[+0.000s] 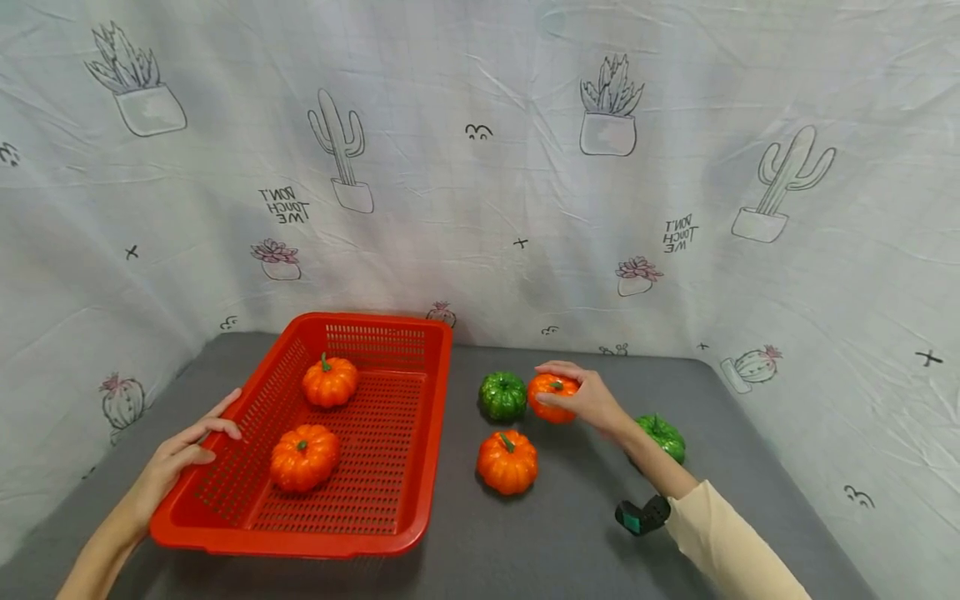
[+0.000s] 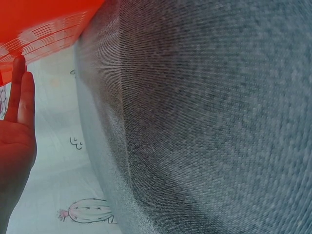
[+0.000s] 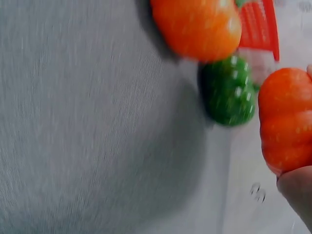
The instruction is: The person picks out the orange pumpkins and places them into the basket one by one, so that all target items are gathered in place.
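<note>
My right hand [image 1: 592, 403] holds a small orange pumpkin [image 1: 551, 398] between thumb and fingers. In the right wrist view the held pumpkin [image 3: 287, 119] shows above the grey surface, the thumb at its lower side. Close by it sit a green pumpkin [image 1: 503, 396] and another orange pumpkin [image 1: 507, 462]. On the left, my left hand [image 1: 176, 458] grips the left rim of a red plastic basket [image 1: 431, 467], some fingers over the edge. Two of its fingers [image 2: 27, 100] stretch along the basket's outer side in the left wrist view. Inside the basket lie two orange pumpkins [image 1: 305, 458].
Partly behind the right forearm is a second green pumpkin [image 1: 662, 437]. A dark device with a teal face [image 1: 642, 516] sits at the right wrist. Behind the grey table [image 1: 555, 542] hangs a white cloth [image 1: 465, 183] printed with cacti.
</note>
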Available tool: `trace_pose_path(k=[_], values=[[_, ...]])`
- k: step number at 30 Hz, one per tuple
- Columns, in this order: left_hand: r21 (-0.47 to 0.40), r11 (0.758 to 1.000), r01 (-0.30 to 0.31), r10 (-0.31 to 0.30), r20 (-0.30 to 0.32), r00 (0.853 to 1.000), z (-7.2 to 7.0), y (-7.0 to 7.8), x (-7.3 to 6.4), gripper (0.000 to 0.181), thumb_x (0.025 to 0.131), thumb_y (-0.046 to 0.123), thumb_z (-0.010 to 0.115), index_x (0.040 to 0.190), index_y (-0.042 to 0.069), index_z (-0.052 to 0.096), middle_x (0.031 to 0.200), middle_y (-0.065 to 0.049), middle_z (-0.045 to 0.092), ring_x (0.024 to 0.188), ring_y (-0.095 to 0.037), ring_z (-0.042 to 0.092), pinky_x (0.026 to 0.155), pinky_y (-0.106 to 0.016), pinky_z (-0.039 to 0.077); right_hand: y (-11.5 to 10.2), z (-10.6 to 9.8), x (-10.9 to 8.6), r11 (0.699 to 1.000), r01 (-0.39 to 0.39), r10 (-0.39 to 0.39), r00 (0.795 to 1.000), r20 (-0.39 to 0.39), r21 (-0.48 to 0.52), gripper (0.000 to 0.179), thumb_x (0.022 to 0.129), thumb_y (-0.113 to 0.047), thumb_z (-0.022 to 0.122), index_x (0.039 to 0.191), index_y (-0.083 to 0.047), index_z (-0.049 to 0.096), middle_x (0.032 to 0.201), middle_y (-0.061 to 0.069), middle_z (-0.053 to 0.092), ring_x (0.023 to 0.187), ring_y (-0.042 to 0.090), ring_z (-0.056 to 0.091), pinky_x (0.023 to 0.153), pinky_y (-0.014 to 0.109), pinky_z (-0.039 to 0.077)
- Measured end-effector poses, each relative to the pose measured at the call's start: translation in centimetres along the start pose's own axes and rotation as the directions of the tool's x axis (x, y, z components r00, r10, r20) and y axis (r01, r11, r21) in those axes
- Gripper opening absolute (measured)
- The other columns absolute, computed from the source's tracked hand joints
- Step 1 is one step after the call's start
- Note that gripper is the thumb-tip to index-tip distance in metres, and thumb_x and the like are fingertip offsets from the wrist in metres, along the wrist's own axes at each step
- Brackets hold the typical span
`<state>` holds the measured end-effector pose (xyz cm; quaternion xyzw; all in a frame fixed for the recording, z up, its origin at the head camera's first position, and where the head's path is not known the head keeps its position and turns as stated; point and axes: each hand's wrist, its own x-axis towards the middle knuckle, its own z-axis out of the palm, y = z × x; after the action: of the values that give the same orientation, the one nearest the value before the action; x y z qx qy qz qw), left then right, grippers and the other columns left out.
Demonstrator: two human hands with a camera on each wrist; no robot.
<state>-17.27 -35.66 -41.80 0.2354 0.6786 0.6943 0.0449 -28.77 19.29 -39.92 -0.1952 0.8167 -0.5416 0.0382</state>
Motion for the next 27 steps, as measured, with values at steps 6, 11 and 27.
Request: trace_pose_path(k=[6,11,27], values=[[0.023,1.0,0.003,-0.002,-0.006,1.0,0.0,0.0,0.0,0.035,0.095,-0.01,0.024,0.117,-0.007,0.05,0.156,0.015,0.018,0.126,0.002,0.032,0.087,-0.021,0.045,-2.1,1.1,-0.2,0.998,-0.022,0.022,1.0,0.003,0.058,0.043,0.084,-0.013,0.074,0.125,-0.006,0.062,0.136,0.012,0.051,0.106,0.028,0.055,0.08,0.032,0.051],[0.033,0.999,-0.001,0.001,-0.008,1.0,0.0,0.0,0.0,0.034,0.095,-0.01,0.024,0.117,-0.008,0.05,0.156,0.014,0.017,0.127,0.004,0.031,0.088,-0.02,0.044,-3.8,1.8,-0.2,0.995,-0.034,0.033,0.999,0.012,0.097,0.045,0.083,-0.017,0.075,0.126,-0.01,0.063,0.137,0.008,0.05,0.105,0.027,0.055,0.079,0.033,0.051],[0.056,0.998,-0.038,0.039,-0.012,0.999,0.2,-0.1,0.0,0.031,0.094,-0.011,0.025,0.114,-0.011,0.049,0.157,0.012,0.018,0.128,0.004,0.031,0.088,-0.02,0.044,-8.6,3.8,1.7,0.98,0.014,-0.034,0.994,0.1,0.197,0.041,0.085,-0.02,0.073,0.125,-0.016,0.063,0.135,0.0,0.051,0.111,0.027,0.052,0.083,0.037,0.05]])
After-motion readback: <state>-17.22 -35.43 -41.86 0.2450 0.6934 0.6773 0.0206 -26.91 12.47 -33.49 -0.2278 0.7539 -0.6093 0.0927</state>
